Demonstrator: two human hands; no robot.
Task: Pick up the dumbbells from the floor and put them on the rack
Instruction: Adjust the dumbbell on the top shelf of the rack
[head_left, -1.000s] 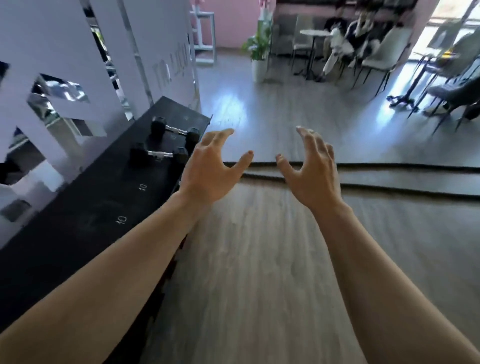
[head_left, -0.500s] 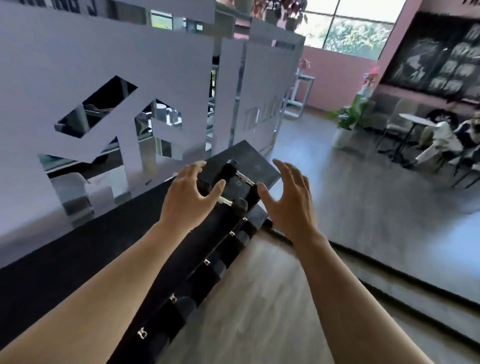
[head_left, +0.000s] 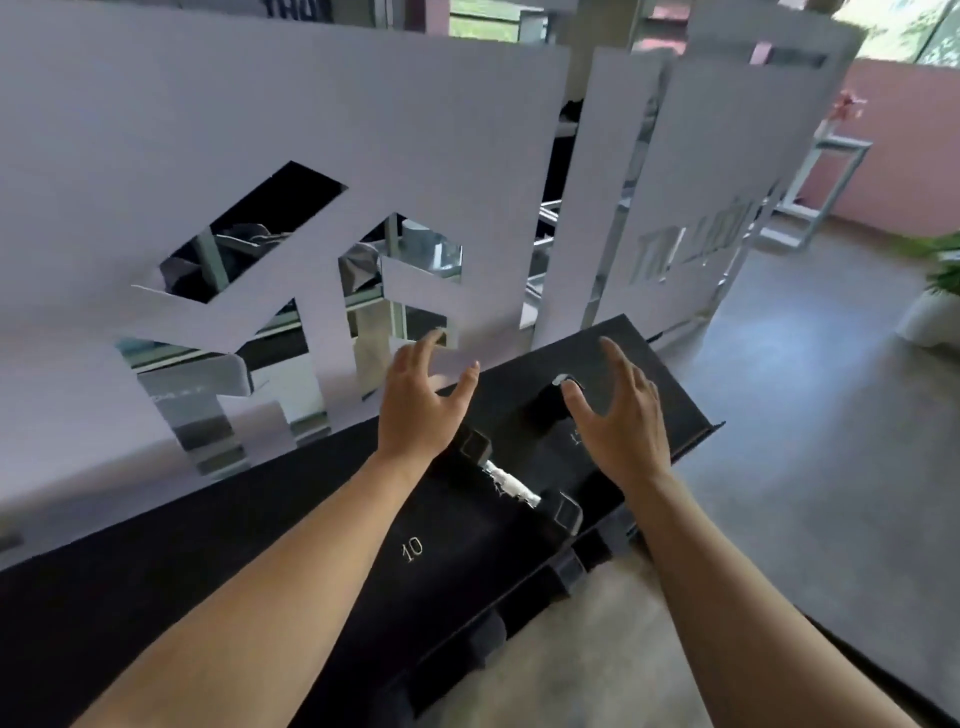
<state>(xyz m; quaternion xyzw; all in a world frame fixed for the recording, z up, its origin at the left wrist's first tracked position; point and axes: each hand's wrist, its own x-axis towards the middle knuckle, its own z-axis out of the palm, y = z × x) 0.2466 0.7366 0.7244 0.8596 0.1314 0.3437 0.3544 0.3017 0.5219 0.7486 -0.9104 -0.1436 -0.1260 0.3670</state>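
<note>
A black dumbbell rack (head_left: 291, 582) runs along the white partition, its top shelf marked "10". Two black hex dumbbells lie on that shelf. The nearer dumbbell (head_left: 511, 486) shows a silver handle between my wrists. The farther dumbbell (head_left: 548, 405) is partly hidden behind my right hand. My left hand (head_left: 423, 405) hovers above the shelf with fingers spread, holding nothing. My right hand (head_left: 618, 415) is also open, just above the farther dumbbell. Lower rack tiers hold more dark dumbbell heads (head_left: 483, 639), dim and blurred.
A white partition (head_left: 311, 171) with cut-out shapes stands right behind the rack. Grey wooden floor (head_left: 810, 467) lies to the right. A potted plant (head_left: 935, 301) and a white metal stand (head_left: 826, 182) sit by the pink wall at the far right.
The view has swung left and closer to the rack. Both open hands have moved out over the top shelf and the two dumbbells lying there.
</note>
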